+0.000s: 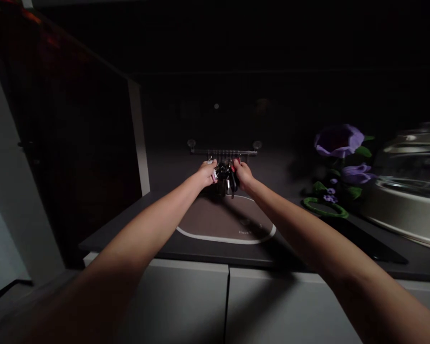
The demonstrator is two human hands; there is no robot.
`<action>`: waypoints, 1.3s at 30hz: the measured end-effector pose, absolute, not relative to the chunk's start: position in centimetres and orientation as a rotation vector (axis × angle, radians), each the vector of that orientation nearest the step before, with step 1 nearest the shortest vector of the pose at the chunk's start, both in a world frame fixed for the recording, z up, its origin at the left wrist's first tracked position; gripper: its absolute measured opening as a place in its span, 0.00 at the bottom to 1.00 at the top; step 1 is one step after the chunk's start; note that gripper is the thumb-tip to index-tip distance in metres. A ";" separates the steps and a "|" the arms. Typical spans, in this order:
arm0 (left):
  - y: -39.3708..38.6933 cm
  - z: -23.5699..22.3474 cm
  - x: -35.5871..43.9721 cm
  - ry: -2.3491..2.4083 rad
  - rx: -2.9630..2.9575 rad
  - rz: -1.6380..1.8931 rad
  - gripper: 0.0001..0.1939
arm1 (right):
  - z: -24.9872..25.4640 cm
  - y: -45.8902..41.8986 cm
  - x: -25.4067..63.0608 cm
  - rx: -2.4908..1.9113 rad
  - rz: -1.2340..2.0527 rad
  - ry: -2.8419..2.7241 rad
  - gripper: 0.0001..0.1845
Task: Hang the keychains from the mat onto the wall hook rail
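1. Closed grip from both bare arms: the left hand [208, 173] and right hand [242, 174] clasp a bunch of dark-headed metal keys [223, 174] at frame centre, just below a slim metal hook rail [224, 152] with round suction cups. Whether the keys hang from it is hard to tell.
2. Beneath them, a brown oval mat with a white border [225, 220] lies on the dark counter [157, 243].
3. At right of the frame stand purple artificial flowers [338, 141] beside a large silvery metal dish [408, 200].

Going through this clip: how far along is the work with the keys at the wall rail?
Done: the bunch of keys is up at the wall rail, off the mat. In hand: the left hand and right hand hold it just under the hooks. Left: whether it hangs on a hook can't be seen.
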State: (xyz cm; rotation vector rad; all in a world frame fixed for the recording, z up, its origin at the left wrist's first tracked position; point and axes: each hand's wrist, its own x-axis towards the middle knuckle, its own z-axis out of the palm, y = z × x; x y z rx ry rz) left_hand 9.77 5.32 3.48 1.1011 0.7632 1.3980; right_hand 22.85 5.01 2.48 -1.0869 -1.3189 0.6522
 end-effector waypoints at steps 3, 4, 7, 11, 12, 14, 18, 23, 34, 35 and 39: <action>3.6 1.4 7.9 0.886 1.248 1.316 0.10 | 1.4 3.3 24.4 -1.087 0.743 -1.405 0.11; 3.3 0.7 7.3 0.939 1.319 1.271 0.10 | 1.1 2.9 25.0 -1.102 0.791 -1.422 0.10; 2.6 -1.3 5.5 1.144 1.612 1.228 0.08 | 0.2 2.2 27.1 -1.233 0.790 -1.484 0.11; 2.2 -2.8 3.3 1.310 1.915 1.143 0.08 | -1.3 1.8 29.3 -1.443 0.535 -1.710 0.11; 2.1 -2.9 2.8 1.333 1.996 1.098 0.09 | -1.7 1.7 29.6 -1.492 0.457 -1.785 0.10; 2.1 -3.0 2.1 1.324 2.166 1.002 0.13 | -2.3 1.4 29.9 -1.552 0.319 -1.937 0.09; 1.8 -3.0 1.2 1.262 2.290 0.719 0.20 | -3.3 0.8 30.0 -1.608 0.172 -2.071 0.11; 0.9 -3.2 1.0 1.279 2.273 0.671 0.15 | -4.0 0.6 30.1 -1.750 0.070 -2.064 0.17; -1.1 -3.8 -0.3 1.290 2.244 0.687 0.10 | -3.0 -1.6 29.7 -1.805 -0.089 -2.170 0.15; -1.2 -3.9 -0.2 1.296 2.248 0.739 0.10 | -3.0 -1.7 29.2 -1.758 -0.091 -2.159 0.15; -1.5 -4.1 0.6 1.307 2.186 1.032 0.10 | -3.4 -1.8 26.7 -1.528 -0.116 -2.174 0.17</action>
